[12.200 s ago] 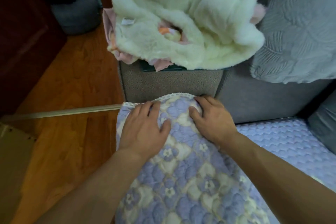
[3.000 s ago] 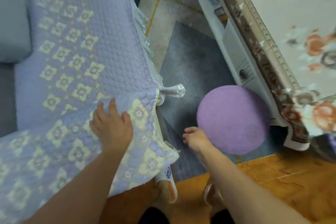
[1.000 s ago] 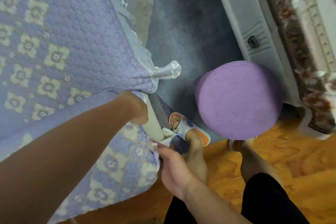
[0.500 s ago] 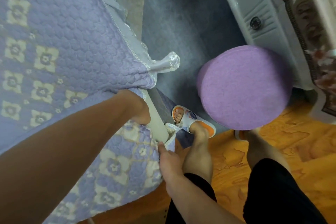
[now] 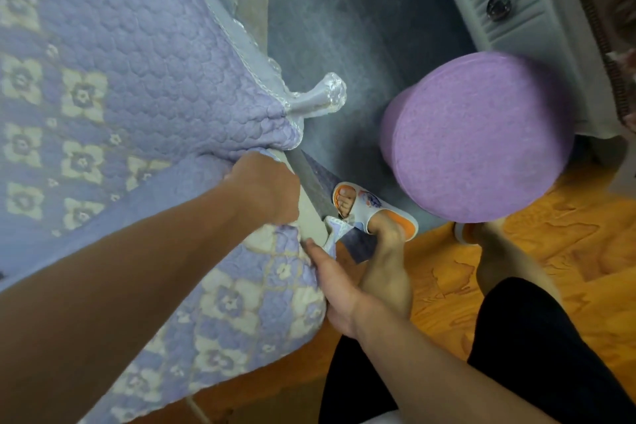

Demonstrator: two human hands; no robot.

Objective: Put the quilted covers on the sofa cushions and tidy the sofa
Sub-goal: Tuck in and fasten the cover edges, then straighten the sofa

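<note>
You are tucking mid-frame: left hand (image 5: 265,189) clenching the quilted cover (image 5: 144,86), right hand (image 5: 335,286) gripping its corner (image 5: 335,234); be pulling evenly, seams aligned.

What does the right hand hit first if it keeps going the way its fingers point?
Probably the loose corner flap of the quilted cover, just beyond the right hand; its fingertips look already at it. Past that, the slippered foot. Depth is unclear.
</note>
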